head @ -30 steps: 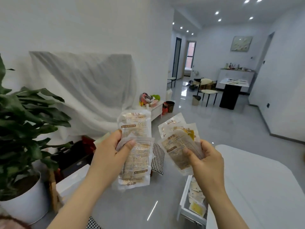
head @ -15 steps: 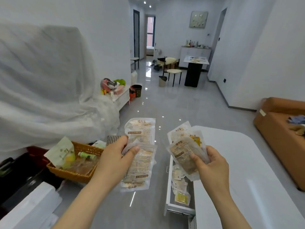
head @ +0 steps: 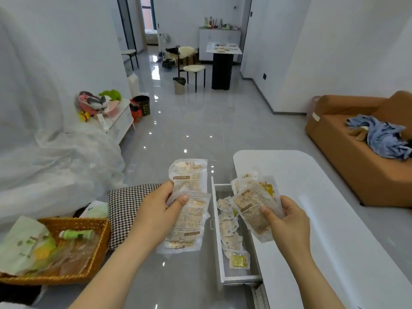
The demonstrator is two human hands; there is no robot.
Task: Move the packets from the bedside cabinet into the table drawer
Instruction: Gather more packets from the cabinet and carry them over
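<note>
Packets gripped in the left hand hang beside the drawer, while the right hand pinches a loose fan above it, so some may slip and miss.

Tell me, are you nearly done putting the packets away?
Partly. The drawer is open and some packets already lie in it. The left hand grips a stack and the right hand grips a bunch, both near the drawer, not yet in. The bedside cabinet is out of view, so I cannot tell if more wait there.
</note>
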